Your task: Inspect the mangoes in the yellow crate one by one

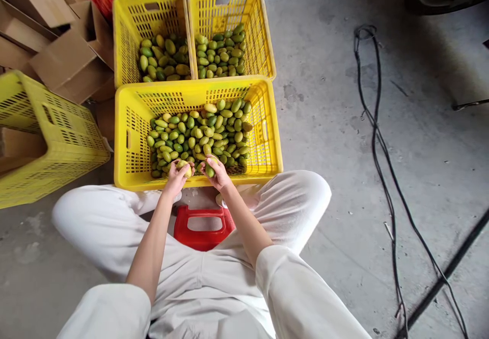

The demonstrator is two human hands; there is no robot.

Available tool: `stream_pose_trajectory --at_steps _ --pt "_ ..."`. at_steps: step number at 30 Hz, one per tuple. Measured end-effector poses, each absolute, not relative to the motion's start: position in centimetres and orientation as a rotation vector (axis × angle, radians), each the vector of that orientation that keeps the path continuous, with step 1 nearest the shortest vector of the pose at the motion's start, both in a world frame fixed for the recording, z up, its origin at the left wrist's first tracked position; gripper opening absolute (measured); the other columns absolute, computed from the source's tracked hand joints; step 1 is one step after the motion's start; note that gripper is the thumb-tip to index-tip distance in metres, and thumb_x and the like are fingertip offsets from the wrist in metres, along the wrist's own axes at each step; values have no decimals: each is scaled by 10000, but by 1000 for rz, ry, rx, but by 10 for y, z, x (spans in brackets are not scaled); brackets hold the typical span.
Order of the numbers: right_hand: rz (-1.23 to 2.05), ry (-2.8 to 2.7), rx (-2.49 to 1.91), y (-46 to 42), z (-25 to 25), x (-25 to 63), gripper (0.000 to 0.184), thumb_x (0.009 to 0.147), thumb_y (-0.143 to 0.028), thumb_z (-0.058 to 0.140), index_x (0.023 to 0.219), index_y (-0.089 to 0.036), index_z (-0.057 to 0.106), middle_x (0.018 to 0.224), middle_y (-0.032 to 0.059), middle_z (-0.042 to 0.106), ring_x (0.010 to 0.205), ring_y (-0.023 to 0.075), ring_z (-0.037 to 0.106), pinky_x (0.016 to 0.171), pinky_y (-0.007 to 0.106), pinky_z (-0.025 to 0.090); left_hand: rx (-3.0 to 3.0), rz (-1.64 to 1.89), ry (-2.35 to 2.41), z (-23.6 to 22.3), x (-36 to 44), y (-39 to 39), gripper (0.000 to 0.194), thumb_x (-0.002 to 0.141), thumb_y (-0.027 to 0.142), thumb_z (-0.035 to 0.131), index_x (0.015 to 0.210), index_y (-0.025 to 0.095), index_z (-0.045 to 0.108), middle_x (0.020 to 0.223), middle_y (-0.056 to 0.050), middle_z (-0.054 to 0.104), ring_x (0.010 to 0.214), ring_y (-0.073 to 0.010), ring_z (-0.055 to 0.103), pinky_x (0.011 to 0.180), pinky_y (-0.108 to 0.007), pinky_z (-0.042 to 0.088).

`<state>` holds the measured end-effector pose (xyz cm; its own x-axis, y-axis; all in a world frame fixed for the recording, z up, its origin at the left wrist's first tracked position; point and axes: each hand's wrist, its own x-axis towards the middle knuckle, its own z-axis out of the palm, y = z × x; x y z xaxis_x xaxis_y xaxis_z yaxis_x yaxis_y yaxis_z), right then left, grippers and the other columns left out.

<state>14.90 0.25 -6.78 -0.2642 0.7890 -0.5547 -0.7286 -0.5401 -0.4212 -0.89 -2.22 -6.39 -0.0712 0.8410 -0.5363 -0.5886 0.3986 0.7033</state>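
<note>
A yellowish fruit is gripped in the left hand, a green fruit in the right hand, fingers part-closed around each, by the near crate's rim. Both far crates are already part-filled; a larger pile is left nearby.

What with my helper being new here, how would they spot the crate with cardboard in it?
Find the three grouped yellow crates of fruit. Just left of them, beside the cardboard boxes, a fourth yellow crate sits askew. Unlike them, it shows cardboard inside instead of fruit.
</note>
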Motion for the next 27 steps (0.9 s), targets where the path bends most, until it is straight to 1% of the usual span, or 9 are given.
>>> stream_pose_trajectory --at_steps 3,6,10,12,15,18,21,25,27 --pt "1955 -79 -885 3 -67 150 368 641 -262 871 862 -226 579 834 -35 670 673 100 617 574 218 501 336 1227 1105 -60 -7 -24 493 654 217 848 941 244 447 750 37 664 601 -105 604 572 -238 444" --pt "1960 -111 -866 4 -66 151 332 705 -326 832 934 -229 612 894 -21 678 632 80 584 528 200 471 327 1219 1097 -55 -8 -23 479 675 195 812 1043 239 509 791 29 665 634 -106 612 601 -249 477" --pt "1969 -71 -830 5 -67 151 382 735 -384 773 1065 -245 640 883 -13 681 801 156 660 710 285 562 171 1202 1099 -54 -11 -20 376 720 269 773 1029 226 565 871 4 673 799 -162 683 711 -305 551" --pt "1992 -75 -816 5 -68 151 429 683 -307 793 1080 -252 641 969 -1 705 903 189 676 780 321 567 109 1204 1124 -56 -12 -19 350 731 339 785 983 217 574 862 -3 675 801 -177 694 723 -323 561" --pt "1997 -111 -844 5 -69 151 509 641 -206 817 1110 -269 630 1052 -1 716 969 197 676 814 328 555 134 1200 1136 -58 -11 -19 438 673 392 857 947 203 572 900 -23 690 762 -161 681 692 -303 546" --pt "1997 -90 -909 5 -72 150 490 643 -221 838 1086 -256 629 930 -26 708 863 160 675 752 284 540 193 1219 1074 -56 -10 -21 452 624 346 897 843 198 531 795 5 649 684 -112 624 639 -253 500" --pt "1971 -10 -973 6 -76 149 403 620 -236 856 944 -237 616 769 -64 655 707 111 638 655 237 514 202 1238 1048 -53 -10 -23 459 592 237 896 788 205 482 688 55 577 606 -81 571 598 -230 459" --pt "1955 -20 -942 6 -74 148 427 551 -190 882 829 -226 559 808 -40 685 716 134 653 640 264 532 220 1167 1148 -50 -11 -23 456 567 235 887 880 205 557 764 23 653 627 -112 622 588 -250 467" --pt "1965 -56 -912 6 -71 148 420 565 -191 879 830 -223 556 802 -30 686 691 132 643 621 268 533 294 1115 1157 -49 -11 -23 411 584 267 884 862 187 592 719 10 649 582 -102 599 539 -229 437"
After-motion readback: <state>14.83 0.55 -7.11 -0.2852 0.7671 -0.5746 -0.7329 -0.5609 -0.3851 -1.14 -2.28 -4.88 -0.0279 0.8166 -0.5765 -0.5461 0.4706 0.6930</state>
